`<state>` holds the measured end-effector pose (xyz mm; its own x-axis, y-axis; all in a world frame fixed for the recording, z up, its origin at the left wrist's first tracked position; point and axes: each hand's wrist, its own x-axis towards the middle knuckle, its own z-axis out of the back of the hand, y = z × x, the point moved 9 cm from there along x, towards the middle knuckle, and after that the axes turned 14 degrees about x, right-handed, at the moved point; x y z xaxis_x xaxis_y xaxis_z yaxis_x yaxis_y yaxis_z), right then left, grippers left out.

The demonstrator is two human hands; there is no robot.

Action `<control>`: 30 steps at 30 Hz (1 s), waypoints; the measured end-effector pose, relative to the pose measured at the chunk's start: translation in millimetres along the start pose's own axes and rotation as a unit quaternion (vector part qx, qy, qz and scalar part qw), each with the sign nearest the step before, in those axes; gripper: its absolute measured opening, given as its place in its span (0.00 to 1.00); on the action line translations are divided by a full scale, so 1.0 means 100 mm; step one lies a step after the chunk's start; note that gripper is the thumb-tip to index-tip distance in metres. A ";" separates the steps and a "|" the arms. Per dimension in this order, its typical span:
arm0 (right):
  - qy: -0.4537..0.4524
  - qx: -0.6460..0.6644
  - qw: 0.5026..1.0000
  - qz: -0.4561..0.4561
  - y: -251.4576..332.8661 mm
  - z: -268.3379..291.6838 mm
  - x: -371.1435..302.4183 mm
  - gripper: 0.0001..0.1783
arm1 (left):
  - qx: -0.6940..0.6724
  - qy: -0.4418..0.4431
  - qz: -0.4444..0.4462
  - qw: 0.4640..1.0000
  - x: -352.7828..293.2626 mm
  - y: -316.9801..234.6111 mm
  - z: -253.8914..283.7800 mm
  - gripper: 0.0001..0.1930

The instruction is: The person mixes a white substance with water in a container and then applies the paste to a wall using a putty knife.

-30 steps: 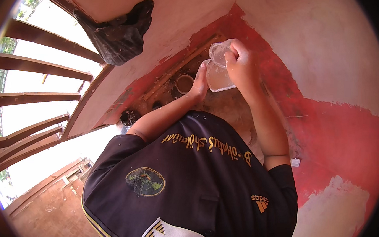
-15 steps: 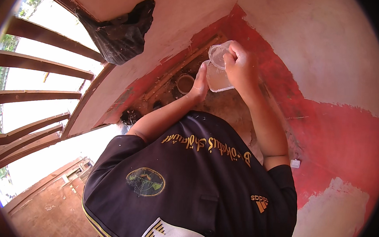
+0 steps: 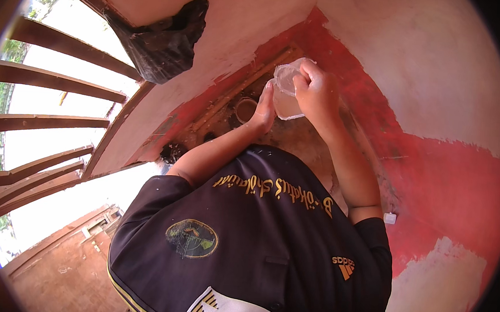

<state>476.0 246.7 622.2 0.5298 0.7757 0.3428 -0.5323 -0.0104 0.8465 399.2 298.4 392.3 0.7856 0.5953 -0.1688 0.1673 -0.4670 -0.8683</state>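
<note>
My right hand (image 3: 318, 92) is closed, its fingers pinching the rim of a small clear plastic cup (image 3: 285, 78). The cup is tilted over a larger clear plastic tub (image 3: 288, 107) with squared sides. Along the tub's left side lies my left hand (image 3: 265, 109), fingers straight and pressed together, steadying it. The left thumb is hidden, and so is the tub's right edge behind my right hand. I cannot make out what the cup or tub contains.
A round brown pot (image 3: 245, 110) stands on the floor left of the tub, near a wooden strip (image 3: 219, 105) along the wall. A black plastic bag (image 3: 162, 49) hangs by the wooden window bars (image 3: 59, 85). Red-painted wall (image 3: 432, 173) rises at the right.
The cup and my right hand have dipped very slightly toward the tub. My left hand stays against the tub's side.
</note>
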 end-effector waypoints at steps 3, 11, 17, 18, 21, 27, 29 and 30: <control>0.000 -0.002 1.000 0.022 -0.03 -0.03 -0.01 0.09 | -0.019 0.007 0.007 1.000 0.04 0.03 0.02 0.32; -0.010 -0.003 1.000 0.016 -0.07 0.01 0.01 0.08 | -0.022 0.007 0.014 1.000 -0.03 -0.15 -0.09 0.31; -0.027 -0.010 0.999 0.028 -0.04 0.09 0.07 0.08 | -0.017 -0.006 0.017 1.000 0.08 0.09 0.12 0.33; -0.028 -0.010 0.999 0.027 -0.07 0.09 0.08 0.08 | -0.002 -0.014 0.014 1.000 0.10 0.11 0.16 0.34; -0.042 -0.018 0.997 0.059 -0.11 0.11 0.09 0.07 | -0.018 -0.024 0.021 0.999 0.10 0.14 0.17 0.34; -0.052 -0.035 0.995 0.073 -0.16 0.14 0.10 0.08 | -0.019 -0.019 0.008 1.000 0.02 -0.02 0.08 0.34; -0.030 -0.073 0.996 0.036 -0.22 0.13 0.12 0.05 | -0.024 -0.019 0.014 0.999 0.00 -0.05 0.06 0.35; -0.029 -0.073 0.996 0.036 -0.23 0.14 0.12 0.05 | -0.027 -0.017 0.020 0.999 0.00 -0.06 0.06 0.35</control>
<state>503.5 247.1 612.4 0.5225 0.7379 0.4273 -0.6586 0.0310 0.7518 394.3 304.8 394.5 0.7716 0.5967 -0.2204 0.1683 -0.5257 -0.8338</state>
